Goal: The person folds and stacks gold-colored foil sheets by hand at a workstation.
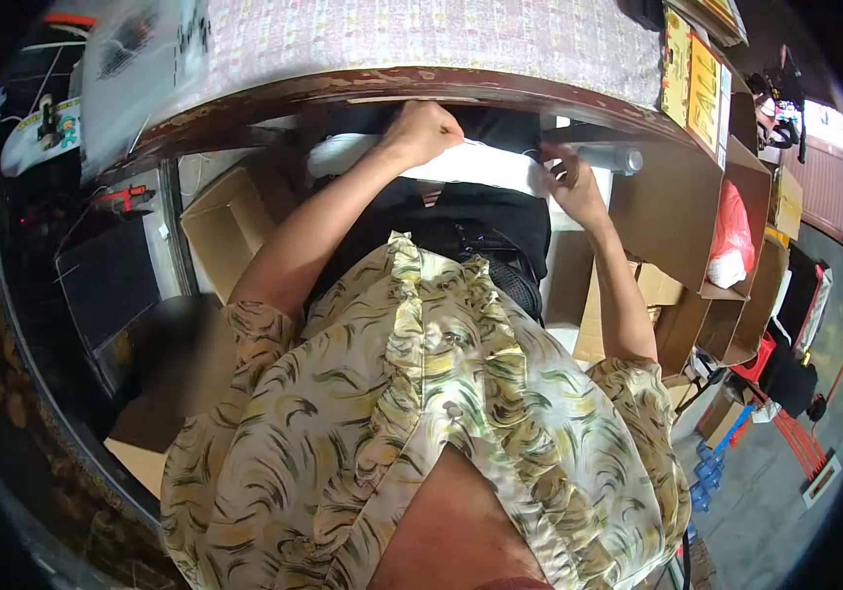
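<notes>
A long white roll or folded white sheet (485, 169) lies across the lap, just under the table's front edge. Over its middle, my left hand (423, 134) is closed in a pinch, fingertips at its upper edge; whatever they hold is too small to make out. My right hand (575, 185) is beside the white piece's right part, fingers curled and pinched together, slightly blurred, around something too small to name. A thin thread-like line shows near the fingertips. The end of a pale tube (628, 160) sticks out to the right of my right hand.
A table with a patterned cloth (421, 37) and worn wooden edge spans the top. Open cardboard boxes (672, 211) stand at the right, one with a red plastic bag (731, 228). Another carton (230, 221) is at the left. A yellow printed box (694, 84) sits by the table's right end.
</notes>
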